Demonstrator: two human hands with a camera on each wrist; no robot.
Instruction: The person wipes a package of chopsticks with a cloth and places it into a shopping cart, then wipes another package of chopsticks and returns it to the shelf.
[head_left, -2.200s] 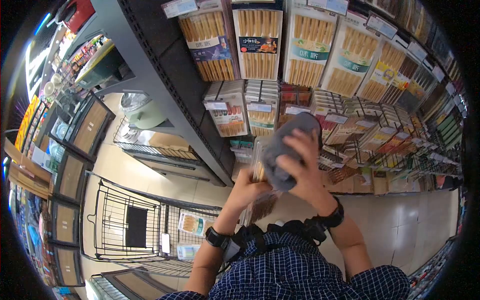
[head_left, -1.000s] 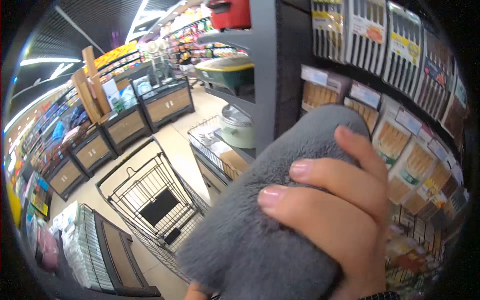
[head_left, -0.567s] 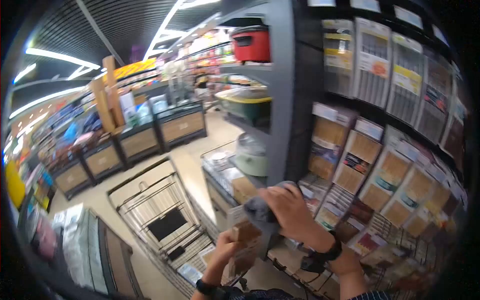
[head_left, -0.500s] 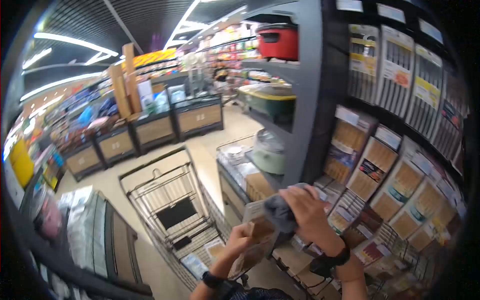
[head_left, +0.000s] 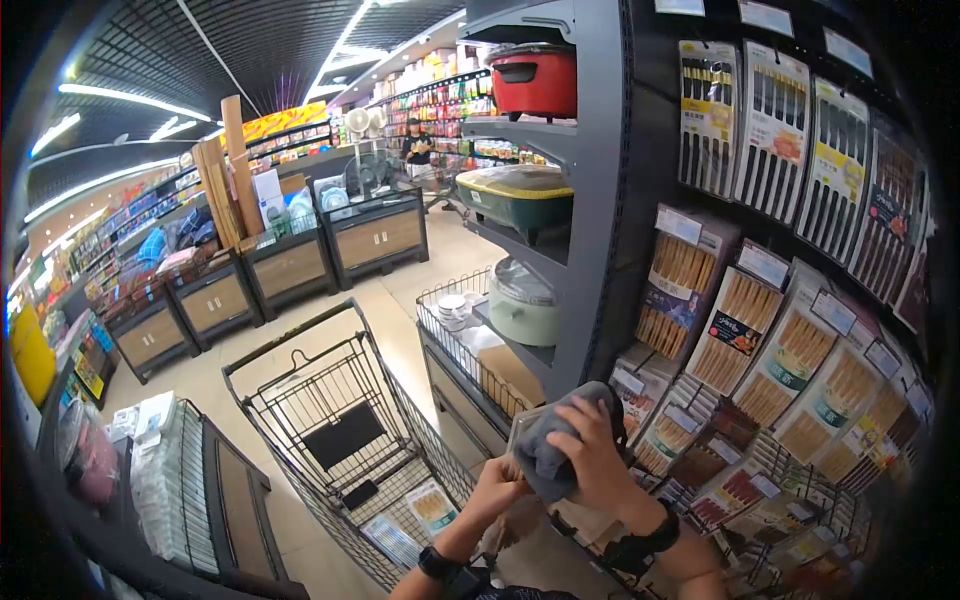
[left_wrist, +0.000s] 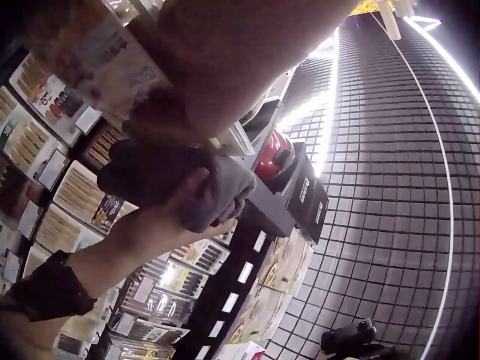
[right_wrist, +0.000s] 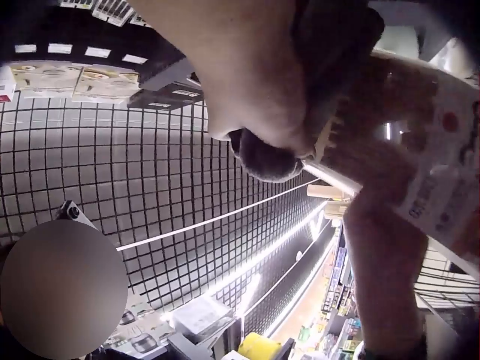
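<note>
My right hand [head_left: 598, 462] grips a dark grey plush cloth [head_left: 543, 452], bunched up, its fingers spread over the fabric. Just to its left, my left hand [head_left: 500, 484] holds a clear plastic pack of chopsticks [right_wrist: 450, 150], thumb and fingers round its edge. In the head view the cloth covers much of that pack. The right wrist view shows the pack's printed label and brown sticks, with the cloth up against it. Seen from the left wrist, the cloth [left_wrist: 142, 176] lies between the right hand [left_wrist: 176, 210] and the pack [left_wrist: 112, 67].
A wire shopping cart [head_left: 320, 400] stands at front left, with a chopstick pack [head_left: 430, 506] and another packet [head_left: 393, 540] inside. Racks of hanging chopsticks [head_left: 740, 330] line the right. A shelf post [head_left: 605, 200] rises beside a red pot [head_left: 535, 82] and a green cooker [head_left: 522, 302].
The view has swung from the rack towards the aisle and cart. The grey cloth came up close to the head camera, then went back down beside the chopstick pack, still in the right hand.
</note>
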